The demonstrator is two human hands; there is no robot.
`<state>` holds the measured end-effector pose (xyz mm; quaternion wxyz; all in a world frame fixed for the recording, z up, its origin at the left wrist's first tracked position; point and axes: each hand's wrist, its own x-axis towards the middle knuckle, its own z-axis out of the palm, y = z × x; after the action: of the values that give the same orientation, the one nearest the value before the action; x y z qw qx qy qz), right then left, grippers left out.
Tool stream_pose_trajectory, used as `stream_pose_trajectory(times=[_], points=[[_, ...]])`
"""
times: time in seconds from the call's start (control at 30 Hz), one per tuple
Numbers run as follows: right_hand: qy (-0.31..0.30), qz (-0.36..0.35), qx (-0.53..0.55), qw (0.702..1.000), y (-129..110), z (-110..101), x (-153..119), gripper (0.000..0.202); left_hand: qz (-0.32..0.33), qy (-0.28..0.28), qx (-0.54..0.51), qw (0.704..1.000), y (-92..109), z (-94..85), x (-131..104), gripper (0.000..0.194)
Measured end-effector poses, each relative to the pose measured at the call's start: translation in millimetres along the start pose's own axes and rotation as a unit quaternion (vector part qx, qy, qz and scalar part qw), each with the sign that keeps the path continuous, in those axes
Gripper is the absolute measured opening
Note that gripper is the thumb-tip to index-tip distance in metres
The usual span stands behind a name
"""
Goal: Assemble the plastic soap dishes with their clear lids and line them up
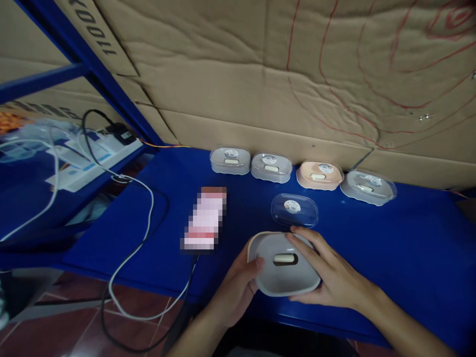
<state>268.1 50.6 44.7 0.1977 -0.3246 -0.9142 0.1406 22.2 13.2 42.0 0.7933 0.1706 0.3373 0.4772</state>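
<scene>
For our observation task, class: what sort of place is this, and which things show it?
Probably an improvised work area, perhaps in a workshop or storeroom: there is a blue tabletop joined by blue framing, cardboard behind it, and a power strip at the side.

Cardboard strip (96, 29): I read "1100" beside a cut-off character.
Clear-lid sticker (292, 207): print too small for me to read.

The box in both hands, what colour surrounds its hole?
The box is grey there; see the head view.
</scene>
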Motion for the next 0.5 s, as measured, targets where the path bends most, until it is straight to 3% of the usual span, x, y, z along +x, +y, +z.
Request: stream_pose_trajectory(times=[0.27, 0.5], points=[[0.014, -0.043, -0.031, 0.999, 0.2, -2.2, 2.2, 0.106, -0.029, -0.01, 0.004, 1.0, 4.6, -1.7, 5.7, 0.053], [0.028, -0.058, -0.029, 0.998, 0.5, 0.1, 0.4, 0.103, 0.011, -0.032, 0.02, 0.999, 1.0, -4.0, 6.1, 0.056]])
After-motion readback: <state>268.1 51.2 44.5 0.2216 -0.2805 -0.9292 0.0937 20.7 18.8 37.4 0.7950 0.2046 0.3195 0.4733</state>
